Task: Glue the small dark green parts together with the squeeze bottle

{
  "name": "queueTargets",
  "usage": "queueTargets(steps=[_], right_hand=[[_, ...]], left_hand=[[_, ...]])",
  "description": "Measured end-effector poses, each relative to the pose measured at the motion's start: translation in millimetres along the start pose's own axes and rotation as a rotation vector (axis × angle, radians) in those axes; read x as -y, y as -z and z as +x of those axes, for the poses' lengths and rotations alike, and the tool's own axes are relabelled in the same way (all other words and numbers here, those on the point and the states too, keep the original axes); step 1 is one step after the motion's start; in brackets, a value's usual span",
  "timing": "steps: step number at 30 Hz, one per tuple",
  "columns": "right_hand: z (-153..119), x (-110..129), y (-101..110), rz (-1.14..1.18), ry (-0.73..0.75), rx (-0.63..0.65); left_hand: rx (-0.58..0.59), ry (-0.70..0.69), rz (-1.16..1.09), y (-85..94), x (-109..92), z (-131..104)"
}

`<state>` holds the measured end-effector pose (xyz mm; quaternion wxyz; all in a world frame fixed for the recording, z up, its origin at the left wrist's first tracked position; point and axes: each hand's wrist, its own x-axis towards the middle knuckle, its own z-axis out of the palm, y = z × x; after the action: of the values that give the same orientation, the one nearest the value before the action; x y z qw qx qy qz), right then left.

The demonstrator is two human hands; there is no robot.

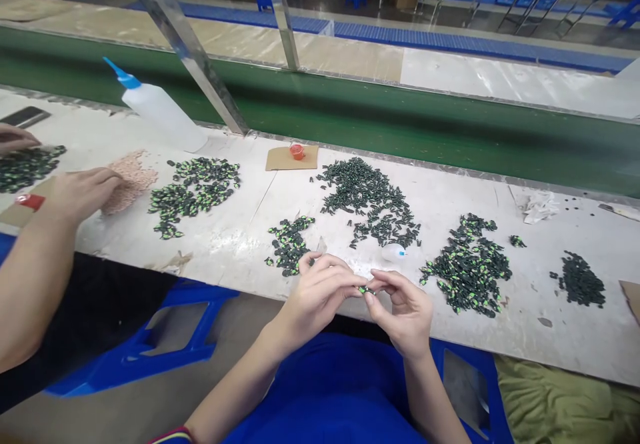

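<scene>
My left hand point(320, 292) and my right hand point(404, 311) meet just above the table's near edge. Between their fingertips is a small dark piece with bright green marks point(367, 290), pinched from both sides. Just beyond my left hand lies a small pile of similar black-and-green pieces point(290, 244). A larger pile of such pieces point(470, 267) spreads to the right of my right hand. Farther back is a heap of plain dark green rod-shaped pieces point(370, 197). A small white bottle with a blue tip point(393, 252) lies close to my fingers.
A co-worker's hand point(83, 191) reaches over a pinkish pile point(131, 181) on the left. A large white bottle with a blue nozzle point(163, 114) leans near a metal post point(190, 51). A red cup point(297, 151) sits on cardboard. Small black pieces point(583, 281) lie far right.
</scene>
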<state>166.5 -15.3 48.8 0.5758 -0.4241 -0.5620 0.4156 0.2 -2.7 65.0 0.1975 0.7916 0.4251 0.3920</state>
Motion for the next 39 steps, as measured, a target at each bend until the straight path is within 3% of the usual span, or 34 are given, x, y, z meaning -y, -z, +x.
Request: queueTargets(steps=[4,7,12,15,17,20,22,25,27,31,34,39], right_hand=[[-2.2,-5.1,-3.1,0.066,-0.158,-0.071],[-2.1,-7.6,-3.8,0.093,-0.198,-0.092],[-1.4,-4.7,5.1,0.054,-0.138,-0.021],[-2.5,-4.7,23.1,-0.092,-0.049,0.065],[-3.0,-8.8,42.2,-0.264,-0.001,0.055],[-0.5,-19.7,77.0,-0.562,0.025,-0.148],[3.9,-26.6,97.0,-0.757,-0.003,-0.316],[12.6,-31.6,109.8,-0.951,0.043,-0.452],[17.6,-32.6,104.6,-1.004,0.145,-0.432],[22.7,-41.4,75.7,-1.006,0.224,-0.153],[25.2,-53.9,56.5,-0.99,0.128,-0.022],[30.9,-56.8,46.3,-0.799,0.043,0.032]], left_hand=[[0.003,0.015,0.014,-1.8,-2.2,1.2],[-0.014,-0.01,-0.012,-1.4,-4.4,2.1],[-0.003,-0.073,-0.017,-7.5,-6.2,1.8],[0.101,-0.08,-0.026,-16.7,-3.4,-0.2],[0.191,-0.052,-0.027,-21.2,3.5,-1.5],[0.198,0.078,0.059,-20.0,26.5,-2.1],[0.1,0.196,0.168,-13.4,49.2,-0.6],[-0.1,0.337,0.29,-0.1,84.5,5.6],[-0.128,0.352,0.335,6.4,102.8,12.3],[-0.028,0.344,0.439,8.0,120.7,26.9],[0.047,0.36,0.49,4.9,121.4,33.4],[0.063,0.244,0.364,1.3,102.9,28.4]])
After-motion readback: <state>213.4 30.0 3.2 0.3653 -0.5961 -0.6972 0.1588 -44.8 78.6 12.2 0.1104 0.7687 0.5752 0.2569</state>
